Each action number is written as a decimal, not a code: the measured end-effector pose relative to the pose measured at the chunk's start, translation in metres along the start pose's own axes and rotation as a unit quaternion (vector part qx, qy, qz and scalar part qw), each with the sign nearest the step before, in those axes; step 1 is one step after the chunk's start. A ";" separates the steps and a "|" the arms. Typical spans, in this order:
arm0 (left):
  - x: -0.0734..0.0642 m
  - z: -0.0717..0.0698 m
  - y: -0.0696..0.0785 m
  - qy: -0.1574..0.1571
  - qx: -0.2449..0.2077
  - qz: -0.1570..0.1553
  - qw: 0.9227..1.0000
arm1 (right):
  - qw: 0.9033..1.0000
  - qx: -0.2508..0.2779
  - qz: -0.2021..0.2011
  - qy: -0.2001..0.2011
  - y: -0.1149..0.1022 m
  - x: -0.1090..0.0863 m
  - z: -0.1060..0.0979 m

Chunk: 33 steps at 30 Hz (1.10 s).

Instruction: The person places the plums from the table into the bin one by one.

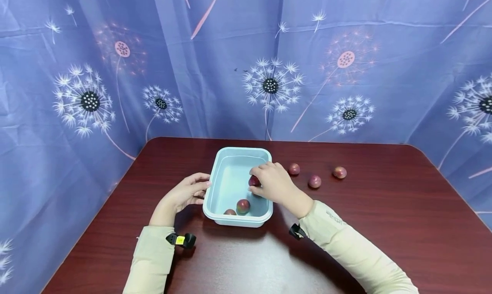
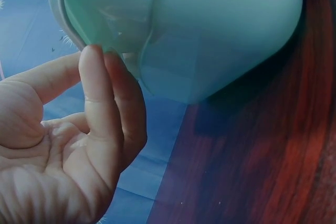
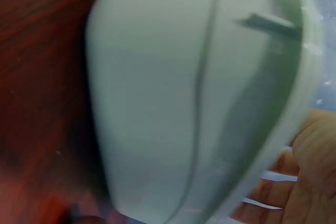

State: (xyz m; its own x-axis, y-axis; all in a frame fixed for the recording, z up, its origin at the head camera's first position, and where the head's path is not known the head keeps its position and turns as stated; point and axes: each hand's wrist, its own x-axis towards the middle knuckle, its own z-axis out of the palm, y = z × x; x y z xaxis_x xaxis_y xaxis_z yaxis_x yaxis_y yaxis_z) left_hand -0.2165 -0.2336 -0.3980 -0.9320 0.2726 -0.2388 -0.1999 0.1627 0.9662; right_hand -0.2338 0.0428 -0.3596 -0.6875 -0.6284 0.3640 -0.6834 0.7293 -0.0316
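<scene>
While a left hand (image 1: 188,191) steadies a pale blue plastic tub (image 1: 238,222) near the centre of the head view, a right hand (image 1: 273,183) grips a dark red fruit (image 1: 254,181) inside it. The head view shows that fruit, which the tub's wall hides from the right wrist camera; whether it touches the floor of the tub, I cannot tell. The left wrist view reveals the other grip: thumb and fingertips pinch the rim, palm turned to the lens. The right wrist view, blurred, has the outer wall filling its middle and the right hand at lower right.

The right arm slants up from the lower right of the head view, its fingers bent down over the fruit; the left rises from lower left.

The tub is smooth, rectangular and round-cornered. Two mottled, round fruits (image 1: 243,206) lie at its near end, and three glossy fruits (image 1: 314,181) sit right of centre on the reddish wood-grain table (image 1: 384,225). Behind hangs a creased blue curtain (image 1: 215,72) printed with dandelions.
</scene>
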 end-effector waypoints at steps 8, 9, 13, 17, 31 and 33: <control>0.004 0.006 0.001 -0.009 0.001 0.000 1.000 | 1.000 -0.002 -0.019 0.022 -0.002 -0.002 0.019; 0.004 0.006 0.002 -0.008 0.001 0.000 1.000 | 1.000 0.000 -0.021 0.023 -0.002 -0.002 0.020; 0.004 0.006 0.004 -0.006 0.003 -0.001 1.000 | 1.000 0.008 -0.020 0.006 -0.005 0.000 0.025; 0.004 0.006 0.005 0.001 0.001 -0.007 1.000 | 0.999 0.023 -0.006 -0.025 -0.007 0.003 0.026; 0.000 0.003 0.003 0.004 -0.003 -0.005 1.000 | 0.997 0.019 0.003 -0.079 -0.009 0.009 0.028; -0.001 0.003 0.003 0.001 -0.005 -0.002 1.000 | 0.997 0.018 0.003 -0.077 -0.009 0.009 0.029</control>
State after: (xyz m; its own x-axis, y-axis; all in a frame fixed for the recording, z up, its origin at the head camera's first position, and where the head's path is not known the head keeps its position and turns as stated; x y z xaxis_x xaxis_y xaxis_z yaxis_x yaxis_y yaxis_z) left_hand -0.2156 -0.2307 -0.3954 -0.9316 0.2701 -0.2433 -0.2074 0.1548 0.9659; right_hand -0.2405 0.0227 -0.3832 -0.7191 -0.6604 0.2164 -0.6858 0.7247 -0.0670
